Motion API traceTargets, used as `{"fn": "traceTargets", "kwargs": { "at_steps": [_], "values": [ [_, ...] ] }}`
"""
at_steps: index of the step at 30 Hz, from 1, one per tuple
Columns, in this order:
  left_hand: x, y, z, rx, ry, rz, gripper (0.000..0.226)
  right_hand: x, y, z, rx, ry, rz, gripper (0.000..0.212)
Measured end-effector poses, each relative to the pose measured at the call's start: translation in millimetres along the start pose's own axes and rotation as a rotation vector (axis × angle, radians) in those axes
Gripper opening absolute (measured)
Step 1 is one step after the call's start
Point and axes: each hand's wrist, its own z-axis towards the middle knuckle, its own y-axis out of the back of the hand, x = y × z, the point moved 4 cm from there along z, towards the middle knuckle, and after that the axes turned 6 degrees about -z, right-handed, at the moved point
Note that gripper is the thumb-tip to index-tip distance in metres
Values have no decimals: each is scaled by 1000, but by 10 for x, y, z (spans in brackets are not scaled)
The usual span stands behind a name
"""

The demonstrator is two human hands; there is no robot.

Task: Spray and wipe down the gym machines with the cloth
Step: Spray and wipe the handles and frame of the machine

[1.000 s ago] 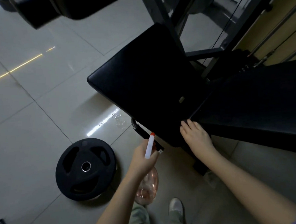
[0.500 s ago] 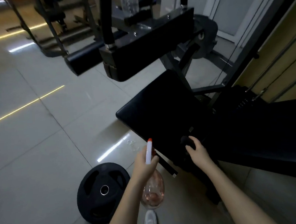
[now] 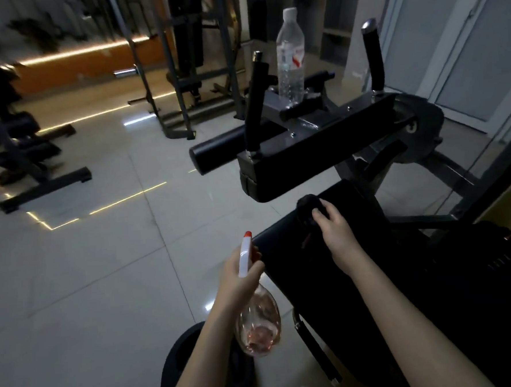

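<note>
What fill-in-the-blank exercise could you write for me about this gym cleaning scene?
1. The ____ hand holds the spray bottle.
2. The right hand grips a dark ____ on the black seat pad.
3. A black weight plate lies on the ____.
Missing words: left, cloth, floor.

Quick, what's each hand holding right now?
Left hand: grips the spray bottle.
Right hand: grips the dark cloth.
</note>
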Motion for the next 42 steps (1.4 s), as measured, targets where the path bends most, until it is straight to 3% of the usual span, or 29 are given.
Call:
{"fn": "traceTargets", "kwargs": {
  "at_steps": [6,12,14,17,19,22,25,30,35,37,40,42],
  "values": [
    [-343,-45,324,-113,-21,-5,16,674,-36,561,46,174,-45,32],
    [-546,-35,605,-169,-69,-6,11,1239,-174,1142,31,389,-236,45],
    [-593,-17,669,-193,-71,3,11,1222,-288,1355,67,442,-416,45],
    [-694,26,790,-198,-90,46,11,1108,-473,1682,85,541,-954,38],
    [-767,66,896,-171,-132,124,23,1144,-572,1851,96,539,-1080,37],
    [-843,130,1051,-118,-160,221,31,1225,-655,2022,135,513,-1101,38],
    [-944,189,1203,-63,-179,294,35,1277,-624,2037,58,589,-1073,34],
    [-1419,297,1543,47,-278,194,29,1361,-591,2027,24,574,-1054,30],
    [-2004,346,1981,144,-359,212,60,1353,-596,2103,-22,552,-1099,28],
    [-2156,309,2147,160,-326,251,52,1329,-592,2127,-25,544,-1120,29],
    [-2337,253,2313,173,-271,320,13,1303,-582,2154,-28,557,-1120,30],
    [-2393,246,2415,184,-247,357,13,1304,-568,2176,-21,571,-1115,31]
  ]
}}
